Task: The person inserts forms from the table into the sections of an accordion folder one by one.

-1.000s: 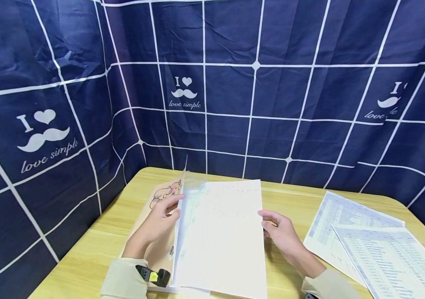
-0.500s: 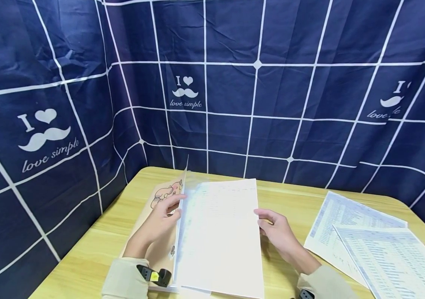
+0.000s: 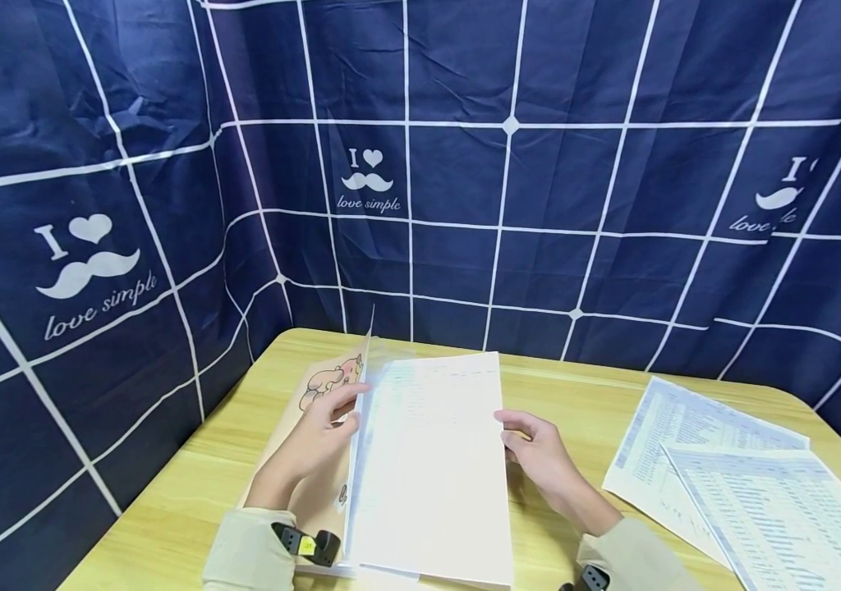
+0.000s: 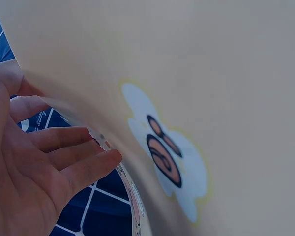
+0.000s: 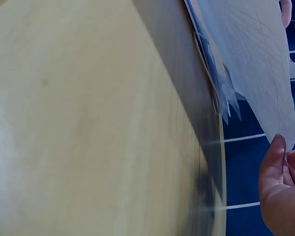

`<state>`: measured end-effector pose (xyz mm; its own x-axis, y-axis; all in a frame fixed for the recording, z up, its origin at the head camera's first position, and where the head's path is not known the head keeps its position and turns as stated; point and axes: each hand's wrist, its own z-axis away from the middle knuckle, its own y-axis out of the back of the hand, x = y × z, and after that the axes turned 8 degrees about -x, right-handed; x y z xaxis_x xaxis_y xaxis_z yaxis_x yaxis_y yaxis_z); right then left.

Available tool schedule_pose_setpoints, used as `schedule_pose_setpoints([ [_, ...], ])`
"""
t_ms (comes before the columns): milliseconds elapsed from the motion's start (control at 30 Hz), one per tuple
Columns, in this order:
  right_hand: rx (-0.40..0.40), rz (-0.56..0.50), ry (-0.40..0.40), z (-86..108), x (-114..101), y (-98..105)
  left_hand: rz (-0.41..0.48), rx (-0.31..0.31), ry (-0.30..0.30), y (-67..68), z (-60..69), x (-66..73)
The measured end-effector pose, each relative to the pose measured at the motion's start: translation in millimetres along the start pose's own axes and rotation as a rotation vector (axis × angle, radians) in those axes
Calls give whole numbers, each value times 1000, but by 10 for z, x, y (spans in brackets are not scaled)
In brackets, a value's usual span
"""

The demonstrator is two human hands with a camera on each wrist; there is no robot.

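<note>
"As the left hand (image 3: 313, 439) bent inward, what did we see it hold?"

"We saw its fingers and thumb at the edge of the folder's raised cover (image 3: 320, 501), while the right hand (image 3: 542, 464) pinched the white sheet (image 3: 435, 484) by its right edge"

"Where did we find that sheet, and pointing which way?"

"Between the hands, its long axis running away from us; we saw bare table (image 3: 586, 398) between it and the printed sheets (image 3: 775, 501)"

2 sheets (image 3: 775, 509) right of folder (image 3: 320, 492)
</note>
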<state>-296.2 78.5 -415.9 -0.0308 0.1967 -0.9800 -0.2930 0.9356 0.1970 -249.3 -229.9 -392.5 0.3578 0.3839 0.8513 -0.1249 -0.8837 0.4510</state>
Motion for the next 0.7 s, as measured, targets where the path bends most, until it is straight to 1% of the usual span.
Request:
schedule_pose_setpoints([
  [500,0,-45,13,-72,24,-166,-5,-8,-24,-6,-18,-8],
  [700,-8,-68,8,-101,42,-257,-2,-11,-11,-9,-12,-15],
])
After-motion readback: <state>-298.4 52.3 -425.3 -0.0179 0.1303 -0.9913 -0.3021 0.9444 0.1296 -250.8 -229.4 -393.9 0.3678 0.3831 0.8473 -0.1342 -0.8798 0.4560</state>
